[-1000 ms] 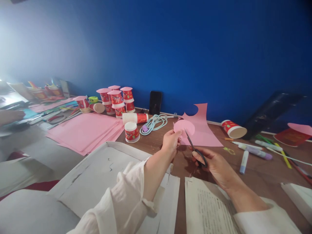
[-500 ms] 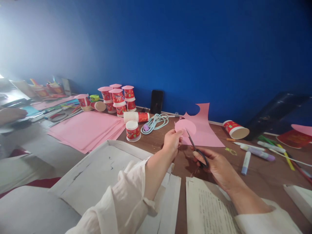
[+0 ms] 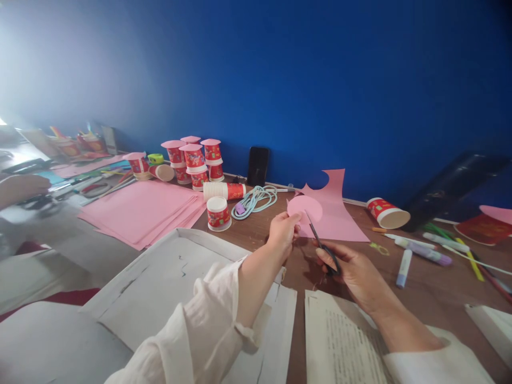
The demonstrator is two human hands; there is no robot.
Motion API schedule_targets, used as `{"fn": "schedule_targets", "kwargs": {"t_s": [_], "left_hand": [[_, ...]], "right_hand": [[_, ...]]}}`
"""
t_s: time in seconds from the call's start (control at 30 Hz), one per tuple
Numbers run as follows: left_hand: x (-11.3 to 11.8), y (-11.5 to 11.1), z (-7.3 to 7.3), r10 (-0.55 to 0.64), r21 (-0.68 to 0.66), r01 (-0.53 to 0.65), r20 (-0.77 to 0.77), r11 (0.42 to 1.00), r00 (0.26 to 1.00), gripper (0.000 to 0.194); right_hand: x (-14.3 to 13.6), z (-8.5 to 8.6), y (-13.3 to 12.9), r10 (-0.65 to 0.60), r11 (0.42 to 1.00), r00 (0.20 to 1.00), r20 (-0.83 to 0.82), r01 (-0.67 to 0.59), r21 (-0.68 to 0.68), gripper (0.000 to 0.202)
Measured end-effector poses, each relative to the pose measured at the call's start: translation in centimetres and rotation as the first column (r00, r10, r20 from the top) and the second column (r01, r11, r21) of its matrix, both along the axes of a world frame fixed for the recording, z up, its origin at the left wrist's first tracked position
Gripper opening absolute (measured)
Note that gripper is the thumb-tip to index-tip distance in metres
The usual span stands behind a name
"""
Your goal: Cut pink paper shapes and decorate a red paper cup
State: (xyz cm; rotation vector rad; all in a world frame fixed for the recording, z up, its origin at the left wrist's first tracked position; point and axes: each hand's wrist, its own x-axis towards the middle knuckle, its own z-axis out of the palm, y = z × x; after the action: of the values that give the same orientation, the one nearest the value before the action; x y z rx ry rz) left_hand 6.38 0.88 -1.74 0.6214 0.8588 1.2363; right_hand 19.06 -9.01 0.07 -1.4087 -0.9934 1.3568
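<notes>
My left hand [image 3: 282, 230] pinches a small pink paper circle [image 3: 304, 208] and holds it up above the brown table. My right hand [image 3: 352, 269] grips black scissors [image 3: 322, 245], whose blades point up against the circle's lower right edge. Behind the circle lies a larger pink sheet [image 3: 332, 210] with round pieces cut out of it. A single red paper cup [image 3: 218, 214] stands upside down to the left of my left hand.
Stacked red cups with pink lids [image 3: 194, 160], a pile of pink paper [image 3: 140, 210], a coiled cable [image 3: 254, 200] and a phone [image 3: 257, 166] sit at the back. Markers [image 3: 424, 249] lie right. A white cardboard tray [image 3: 168, 282] and printed pages [image 3: 344, 341] lie near me. Another person's hand [image 3: 22, 188] is far left.
The view shifted slightly. My hands, the circle and the scissors keep nearly the same pose.
</notes>
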Motion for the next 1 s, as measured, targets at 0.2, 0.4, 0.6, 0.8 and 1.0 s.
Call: {"fn": "schedule_targets", "kwargs": {"t_s": [0.2,0.4,0.6,0.8,1.0], "left_hand": [[-0.02,-0.11,0.03,-0.010,0.004,0.010,0.005,1.000,1.000,0.030],[0.00,-0.10,-0.02,-0.006,0.007,0.006,0.005,1.000,1.000,0.030],[0.04,-0.13,0.18,0.001,-0.001,-0.001,-0.003,1.000,1.000,0.030],[0.00,-0.27,0.39,-0.002,-0.004,0.002,0.000,1.000,1.000,0.026],[-0.08,-0.37,0.59,-0.013,-0.011,0.012,-0.005,1.000,1.000,0.022]], "right_hand": [[-0.04,-0.24,0.13,-0.008,1.000,1.000,-0.025,0.007,-0.017,0.048],[0.11,-0.51,0.16,-0.001,1.000,1.000,-0.004,0.001,0.000,0.050],[0.07,-0.51,0.12,-0.007,1.000,1.000,0.013,0.007,0.003,0.052],[0.10,-0.40,0.04,0.004,1.000,1.000,0.012,-0.004,0.006,0.058],[0.12,-0.48,0.06,-0.011,1.000,0.999,0.030,0.011,0.025,0.056]]}}
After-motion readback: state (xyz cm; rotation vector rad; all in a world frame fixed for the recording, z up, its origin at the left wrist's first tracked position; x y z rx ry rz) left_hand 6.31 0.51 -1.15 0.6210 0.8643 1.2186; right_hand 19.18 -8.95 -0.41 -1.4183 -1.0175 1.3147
